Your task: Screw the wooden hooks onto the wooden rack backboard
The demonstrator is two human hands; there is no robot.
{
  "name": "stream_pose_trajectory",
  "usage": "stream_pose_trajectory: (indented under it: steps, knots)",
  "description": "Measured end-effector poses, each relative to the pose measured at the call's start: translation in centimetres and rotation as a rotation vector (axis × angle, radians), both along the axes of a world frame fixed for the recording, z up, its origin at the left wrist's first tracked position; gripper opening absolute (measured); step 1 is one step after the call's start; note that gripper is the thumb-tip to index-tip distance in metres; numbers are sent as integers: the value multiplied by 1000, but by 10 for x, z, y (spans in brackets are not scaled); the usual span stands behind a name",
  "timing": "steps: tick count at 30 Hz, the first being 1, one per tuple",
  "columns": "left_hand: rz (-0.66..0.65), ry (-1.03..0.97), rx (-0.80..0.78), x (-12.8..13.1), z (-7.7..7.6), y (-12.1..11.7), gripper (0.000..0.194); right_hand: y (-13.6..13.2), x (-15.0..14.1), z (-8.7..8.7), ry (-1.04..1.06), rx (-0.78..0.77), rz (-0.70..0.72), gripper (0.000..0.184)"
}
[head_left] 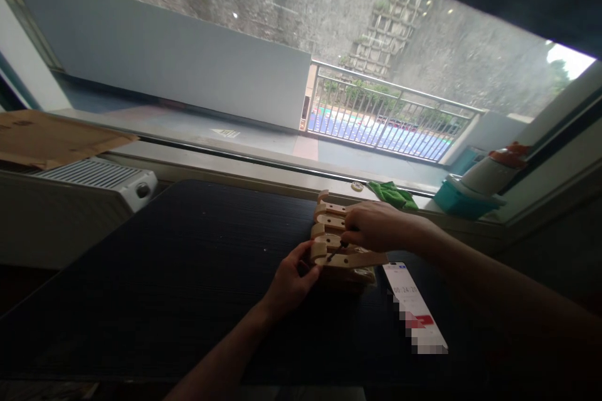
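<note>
A pale wooden assembly [324, 239] of curved-end slats with dark holes lies on the dark table. My left hand [294, 276] grips its near left end, thumb at the front and fingers along the side. Above the slats, my right hand [374, 225] is closed round a screwdriver [337, 249]. Most of the handle is hidden in my fist, and the thin shaft slants down to a hole in the nearest slat. Clear plastic wrapping [365, 274] shows under the assembly's right side.
A phone [408, 291] with a running timer display lies right of the assembly. On the windowsill are a green cloth [392, 194], a small round roll [357, 186] and a teal container [463, 197]. A white radiator [113, 183] with cardboard [51, 138] on top stands left of the table [188, 263].
</note>
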State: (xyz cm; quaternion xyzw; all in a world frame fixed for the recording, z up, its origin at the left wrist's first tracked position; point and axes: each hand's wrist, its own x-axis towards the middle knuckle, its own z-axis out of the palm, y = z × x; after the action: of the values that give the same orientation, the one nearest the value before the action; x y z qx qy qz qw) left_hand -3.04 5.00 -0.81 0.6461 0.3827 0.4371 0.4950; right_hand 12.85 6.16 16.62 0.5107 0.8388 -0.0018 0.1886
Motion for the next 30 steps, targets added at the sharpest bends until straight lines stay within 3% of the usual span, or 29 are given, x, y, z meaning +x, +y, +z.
stream_pose_trajectory:
  steps: [4,10,14,17,22,25,30]
  knots:
    - [-10,4,-7,0,-1,1,45,-2,1,-2,-15,27,-31,36]
    - [-21,-27,3,1,0,2,42,-10,-22,16,-73,5,38,16]
    - [-31,-28,-11,0,0,1,43,-11,-32,23,-92,11,59,14]
    - [-43,-18,-30,-1,1,1,45,-6,-28,17,-28,14,60,19]
    - [-25,-6,-25,-1,2,0,44,1,-19,1,-20,65,-68,37]
    - [-16,-3,-18,0,3,0,43,2,-19,0,-38,94,-114,41]
    - [-46,-33,-1,-1,1,0,41,-1,-21,16,-16,-7,-16,20]
